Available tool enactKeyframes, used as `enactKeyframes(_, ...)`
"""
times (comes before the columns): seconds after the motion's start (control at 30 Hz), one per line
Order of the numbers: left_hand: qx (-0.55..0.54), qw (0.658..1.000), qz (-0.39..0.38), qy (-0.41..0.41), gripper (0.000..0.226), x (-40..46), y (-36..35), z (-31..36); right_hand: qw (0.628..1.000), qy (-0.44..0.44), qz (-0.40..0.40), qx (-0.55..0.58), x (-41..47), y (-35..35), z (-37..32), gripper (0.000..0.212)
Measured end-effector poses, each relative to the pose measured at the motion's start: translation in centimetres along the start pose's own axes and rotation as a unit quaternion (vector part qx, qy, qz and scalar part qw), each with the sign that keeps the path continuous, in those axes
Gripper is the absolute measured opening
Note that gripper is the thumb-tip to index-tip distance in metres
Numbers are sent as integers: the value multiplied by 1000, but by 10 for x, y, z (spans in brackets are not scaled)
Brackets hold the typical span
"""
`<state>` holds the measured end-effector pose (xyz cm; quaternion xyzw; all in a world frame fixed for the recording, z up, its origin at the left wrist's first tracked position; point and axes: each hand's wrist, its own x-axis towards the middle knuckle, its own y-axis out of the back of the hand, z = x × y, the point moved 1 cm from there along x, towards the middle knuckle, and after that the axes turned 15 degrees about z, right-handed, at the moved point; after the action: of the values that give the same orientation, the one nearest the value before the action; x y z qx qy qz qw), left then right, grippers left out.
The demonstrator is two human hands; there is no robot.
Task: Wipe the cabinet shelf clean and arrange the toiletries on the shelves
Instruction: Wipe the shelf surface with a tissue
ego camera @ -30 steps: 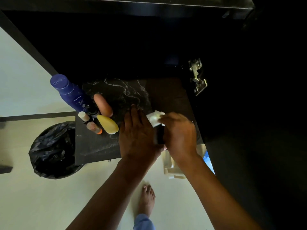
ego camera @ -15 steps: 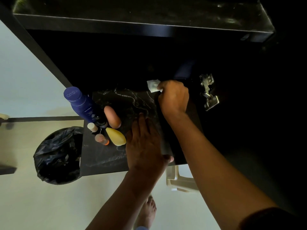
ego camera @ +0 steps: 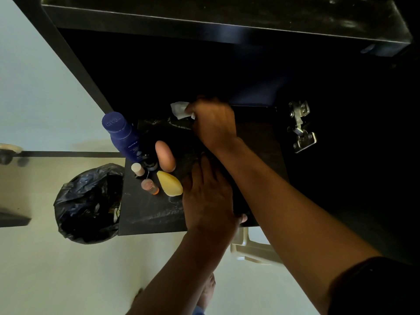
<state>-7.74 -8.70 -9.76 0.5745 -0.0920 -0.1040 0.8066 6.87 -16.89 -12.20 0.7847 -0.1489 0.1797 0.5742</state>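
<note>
head view: the right hand (ego camera: 213, 123) reaches deep into the dark cabinet, its fingers (ego camera: 193, 110) curled together and pinching a small white wipe (ego camera: 179, 110), which sits at the back edge of the dark marbled shelf (ego camera: 147, 212); whether the wipe presses on the shelf or on the wall behind it cannot be told in the gloom. the left hand (ego camera: 209, 196) lies palm down on the shelf nearer the front edge, fingers (ego camera: 205, 167) extended and close together, empty, its thumb tip showing past the front edge. the right forearm crosses just above and to the right of the left hand.

the toiletries stand clustered on the left part of the shelf, beside the left hand: a tall blue nivea bottle (ego camera: 123, 136) tilted toward the camera at the far left, a peach oval bottle (ego camera: 165, 155) to its right, a yellow teardrop bottle (ego camera: 170, 184) in front of that and nearly touching the left hand, a small white-capped bottle (ego camera: 137, 169), and a small orange-bottomed bottle (ego camera: 150, 187) nearest the front. a dark-capped item sits among them, too dim to name.

above, the upper shelf (ego camera: 227, 21) spans the frame, dusty on top. a metal door hinge (ego camera: 300, 126) is fixed on the right inner wall. below on the pale floor (ego camera: 68, 280) stand a bin with a black bag (ego camera: 87, 203) left of the shelf and a beige plastic stool (ego camera: 252, 251) under the arms; a bare foot (ego camera: 208, 292) shows at the bottom
</note>
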Motion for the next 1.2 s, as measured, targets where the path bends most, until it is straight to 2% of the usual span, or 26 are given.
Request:
enactKeyframes(0.2,6,1000,-9,7,138,0,1,0,999,-33,-1,-31,-23,26,7,20)
enactKeyframes(0.3,7,1000,-9,8,138,-1,1,1,997,-77,3,-29,-49,41,16,28)
enactKeyframes(0.43,15,1000,-11,0,132,-1,2,1,990,-133,-6,-36,-80,61,28,26)
enactKeyframes(0.67,30,999,-19,-10,134,0,3,2,970,-223,37,-95,-95,77,40,27)
enactKeyframes(0.8,37,999,-23,-13,133,0,2,2,973,-199,47,-105,-55,65,42,31)
enactKeyframes(0.97,37,999,-30,-9,135,0,2,2,986,-127,13,-103,-13,44,27,31)
enactKeyframes(1.2,-12,1000,-13,23,141,-6,4,5,992,-112,-2,-62,-50,46,19,25)
